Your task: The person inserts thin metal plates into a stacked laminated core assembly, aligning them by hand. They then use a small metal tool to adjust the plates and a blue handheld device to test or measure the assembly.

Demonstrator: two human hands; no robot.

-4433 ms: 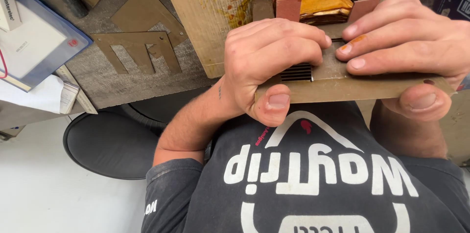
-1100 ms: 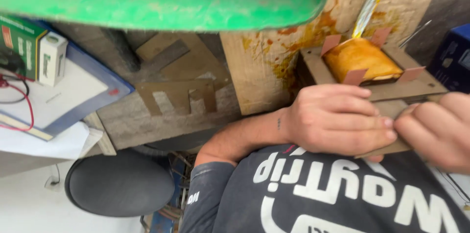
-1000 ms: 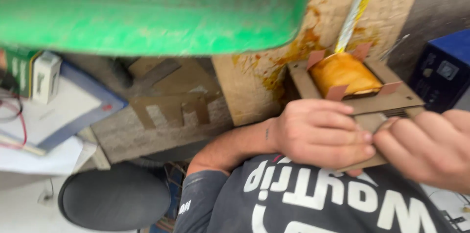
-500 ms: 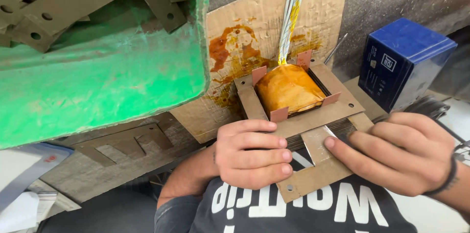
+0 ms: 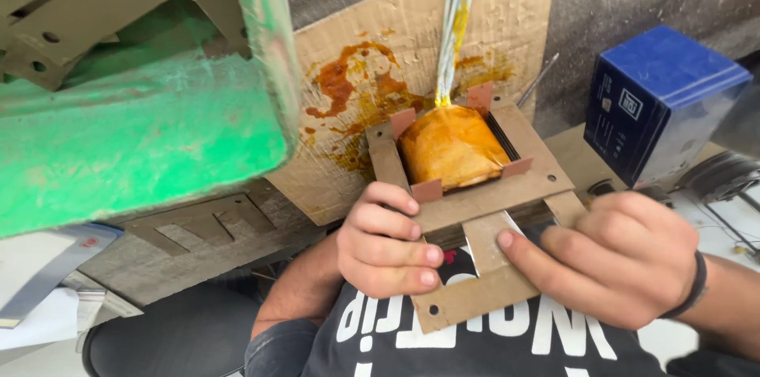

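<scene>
Lamination [image 5: 487, 278] going into the core [image 5: 475, 179]: left hand [image 5: 388, 246] grips the stack; right hand [image 5: 625, 266] grasps the plate, best pushed square along the coil [image 5: 451, 147].

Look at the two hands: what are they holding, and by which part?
Both hold the flat metal plates around an orange-wrapped coil: left hand at the near-left edge, right hand pressing the near plate.

The green tray [image 5: 134, 139] is cut off left; wire bundle [image 5: 457, 13] above.
</scene>
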